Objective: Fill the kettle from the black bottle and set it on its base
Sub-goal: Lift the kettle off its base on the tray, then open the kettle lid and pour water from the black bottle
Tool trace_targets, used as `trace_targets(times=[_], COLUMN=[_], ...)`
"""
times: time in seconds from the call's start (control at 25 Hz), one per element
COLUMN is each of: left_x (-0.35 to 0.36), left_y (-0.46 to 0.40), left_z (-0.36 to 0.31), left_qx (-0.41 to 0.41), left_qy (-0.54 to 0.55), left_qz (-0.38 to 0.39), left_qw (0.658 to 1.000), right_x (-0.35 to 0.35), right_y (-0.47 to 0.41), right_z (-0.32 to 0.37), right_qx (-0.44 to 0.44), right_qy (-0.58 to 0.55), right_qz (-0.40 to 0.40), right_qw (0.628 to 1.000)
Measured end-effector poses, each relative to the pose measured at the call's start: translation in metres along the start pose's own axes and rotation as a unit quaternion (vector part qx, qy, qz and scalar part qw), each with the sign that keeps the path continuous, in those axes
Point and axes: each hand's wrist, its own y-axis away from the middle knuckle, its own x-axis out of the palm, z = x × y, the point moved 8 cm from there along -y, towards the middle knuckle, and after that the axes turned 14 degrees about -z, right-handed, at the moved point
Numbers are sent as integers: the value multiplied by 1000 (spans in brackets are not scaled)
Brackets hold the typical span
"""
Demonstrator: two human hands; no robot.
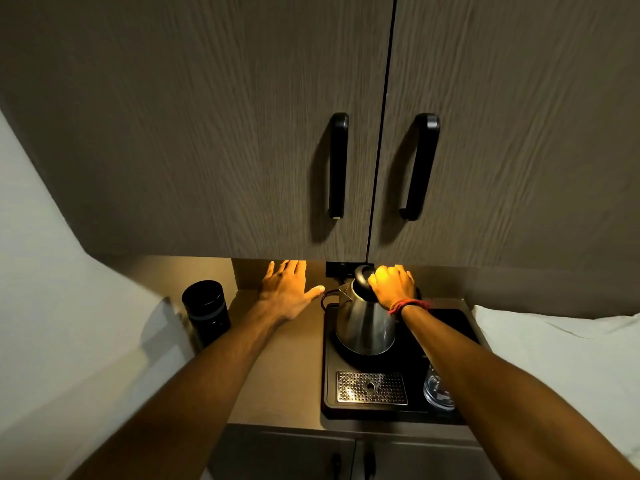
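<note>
- kettle (365, 323): brushed silver body, black lid and handle
- bottle (206, 311), far left: black, grey band
- tray (398, 407): black; silver perforated grate (371, 387)
- cupboard doors (207, 133): grey-brown woodgrain, black handles
- right wrist: red thread band (407, 305)
- counter (277, 368): tan

Hotel-room tea nook; kettle tray (330, 375), cupboards (207, 133), bed linen (554, 348)
</note>
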Motion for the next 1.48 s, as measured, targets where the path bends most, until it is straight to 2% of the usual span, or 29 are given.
trace_targets(times=[0.12,0.16,0.24,0.28,0.36,0.52,0.64,0.76,0.96,1.08,1.16,1.2,1.28,1.32,1.4,1.48], left_x=[-14,-19,-33,-38,-44,-33,-31,-28,-35,-43,-62,-74,-81,-68,-12,49], left_y=[-1,-2,-3,-3,-2,7,23,41,44,47,49,51,59,69,101,133], left_z=[-2,-2,4,10,28,88,136,161,174,181,178,170,141,124,98,91], left_qx=[-12,-17,-22,-26,-41,-102,-167,-186,-209,-213,-206,-178,-58,3,65,21], left_qy=[-1,-1,-7,-8,-20,-133,-145,-136,-80,-95,-122,-144,-160,-138,-88,-76], left_qz=[-5,-17,-57,-75,-83,33,102,155,131,89,19,-32,-126,-121,-21,74], left_qw=[1000,1000,998,997,995,985,970,961,966,968,971,973,977,983,994,994], right_x=[-3,-1,4,8,17,28,29,29,18,33,42,47,53,57,66,72], right_y=[-7,-7,-2,5,18,22,14,1,-6,7,14,16,19,20,23,28], right_z=[-10,-18,-43,-56,-73,-74,-71,-57,21,69,96,105,117,124,135,144], right_qx=[74,105,184,224,266,285,280,260,200,175,120,104,90,64,23,-16], right_qy=[-149,-217,-352,-390,-412,-459,-423,-393,-433,-442,-410,-401,-398,-386,-351,-323], right_qz=[37,61,96,106,115,84,92,99,120,156,160,149,144,140,141,148], right_qw=[985,969,913,887,864,838,857,876,871,866,890,898,901,910,926,935])
